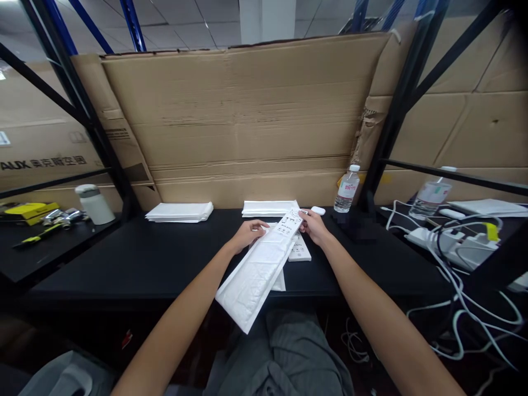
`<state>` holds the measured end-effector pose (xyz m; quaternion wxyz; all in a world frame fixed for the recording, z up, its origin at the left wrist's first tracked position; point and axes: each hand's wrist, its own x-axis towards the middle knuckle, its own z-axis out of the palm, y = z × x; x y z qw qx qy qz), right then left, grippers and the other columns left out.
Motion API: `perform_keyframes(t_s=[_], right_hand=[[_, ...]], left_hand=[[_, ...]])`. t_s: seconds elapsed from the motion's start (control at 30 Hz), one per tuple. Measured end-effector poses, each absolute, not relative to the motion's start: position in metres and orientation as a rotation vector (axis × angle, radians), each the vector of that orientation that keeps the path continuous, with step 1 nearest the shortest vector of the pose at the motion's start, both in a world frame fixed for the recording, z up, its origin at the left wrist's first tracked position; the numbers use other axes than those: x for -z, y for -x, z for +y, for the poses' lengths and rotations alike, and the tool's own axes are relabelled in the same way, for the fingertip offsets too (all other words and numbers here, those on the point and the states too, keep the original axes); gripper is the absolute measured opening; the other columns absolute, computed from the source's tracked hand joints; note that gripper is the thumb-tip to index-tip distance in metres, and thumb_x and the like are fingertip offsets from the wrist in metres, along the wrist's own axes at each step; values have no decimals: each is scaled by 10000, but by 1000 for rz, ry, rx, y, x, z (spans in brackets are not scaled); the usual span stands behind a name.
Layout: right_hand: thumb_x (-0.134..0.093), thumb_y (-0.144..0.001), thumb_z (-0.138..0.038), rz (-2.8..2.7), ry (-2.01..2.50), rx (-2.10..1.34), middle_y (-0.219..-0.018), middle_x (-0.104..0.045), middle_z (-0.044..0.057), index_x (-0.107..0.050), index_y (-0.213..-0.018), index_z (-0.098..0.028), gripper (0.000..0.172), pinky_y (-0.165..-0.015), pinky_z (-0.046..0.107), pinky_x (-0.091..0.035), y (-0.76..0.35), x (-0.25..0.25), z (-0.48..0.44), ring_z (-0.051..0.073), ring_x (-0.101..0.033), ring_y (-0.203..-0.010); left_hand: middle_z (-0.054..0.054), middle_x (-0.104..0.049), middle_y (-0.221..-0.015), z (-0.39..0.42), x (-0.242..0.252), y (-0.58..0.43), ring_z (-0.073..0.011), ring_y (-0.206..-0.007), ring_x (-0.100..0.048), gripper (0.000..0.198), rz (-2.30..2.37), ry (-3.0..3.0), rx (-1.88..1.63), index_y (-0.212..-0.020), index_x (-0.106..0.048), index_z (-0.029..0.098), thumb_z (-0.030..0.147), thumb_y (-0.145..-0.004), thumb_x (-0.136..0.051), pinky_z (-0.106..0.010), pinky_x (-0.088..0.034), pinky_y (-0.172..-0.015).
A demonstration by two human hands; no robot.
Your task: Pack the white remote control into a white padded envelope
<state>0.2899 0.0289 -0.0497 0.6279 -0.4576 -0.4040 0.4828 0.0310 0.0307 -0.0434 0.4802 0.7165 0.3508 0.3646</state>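
A long white padded envelope (256,275) lies slanted over the front edge of the black table (165,258). A white remote control (289,223) sticks out of the envelope's far end. My right hand (312,225) pinches the remote's far end. My left hand (249,232) grips the envelope's mouth on its left side. A second white remote (301,251) lies flat on the table under my right wrist.
Two stacks of white envelopes (180,211) (268,207) lie by the cardboard wall. A water bottle (346,190) stands at the right, beside a black shelf post. Cables and a power strip (449,245) crowd the right bench. A white jar (94,204) and tools sit at the left.
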Motion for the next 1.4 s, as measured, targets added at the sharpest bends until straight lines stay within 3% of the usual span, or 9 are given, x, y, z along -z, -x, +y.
perform_keyframes(t_s=[0.23,0.4,0.6,0.87,1.03,1.23,1.4], right_hand=[[-652,-793,-262,-953,990,-1147,-565,-562,-23,-579,-925,-181,172,-362,171,-363,-289,49,28,74,-466,-406],[-613,-832,-258,-1011,932,-1268,-612,-619,15,-589,-923,-171,128,-423,199,-458,-285,46,25,109,-565,-465],[-624,-816,-231,-1090,893,-1380,-701,-661,50,-682,-1009,-129,226,-525,208,-489,-280,43,20,113,-596,-585],[-745,-700,-374,-1408,950,-1233,-1055,-648,90,-755,-876,-174,266,-652,266,-498,-267,42,15,177,-596,-845],[-734,-705,-410,-1539,916,-1138,-1206,-571,75,-754,-807,-190,244,-853,319,-464,-254,39,11,195,-556,-1010],[-699,-750,-433,-1569,794,-1282,-1179,-597,72,-741,-746,-190,246,-892,327,-426,-247,33,5,198,-549,-1021],[-712,-736,-458,-1535,745,-1448,-1072,-628,66,-726,-806,-177,290,-852,311,-426,-247,30,2,182,-555,-949]], left_hand=[[12,-530,-668,30,43,-32,-54,-470,-341,303,864,-1753,-894,-976,-683,148,311,-721,-660,-199,-241,-435],[4,-574,-711,34,46,-32,-53,-488,-358,265,873,-1759,-1009,-956,-684,155,278,-725,-641,-197,-255,-461],[10,-552,-668,38,46,-32,-76,-531,-430,244,857,-1706,-1152,-932,-679,149,215,-702,-629,-203,-324,-510],[6,-574,-685,38,44,-35,-85,-561,-464,214,841,-1673,-1303,-884,-676,143,205,-683,-637,-208,-349,-542],[-5,-592,-712,41,43,-35,-94,-595,-488,202,828,-1659,-1391,-873,-667,144,214,-685,-643,-209,-346,-549],[-9,-595,-704,42,40,-39,-105,-610,-507,196,776,-1635,-1453,-847,-651,144,227,-670,-672,-214,-355,-553],[-6,-593,-690,40,36,-44,-112,-632,-527,171,718,-1642,-1482,-832,-640,150,227,-687,-687,-216,-377,-567]])
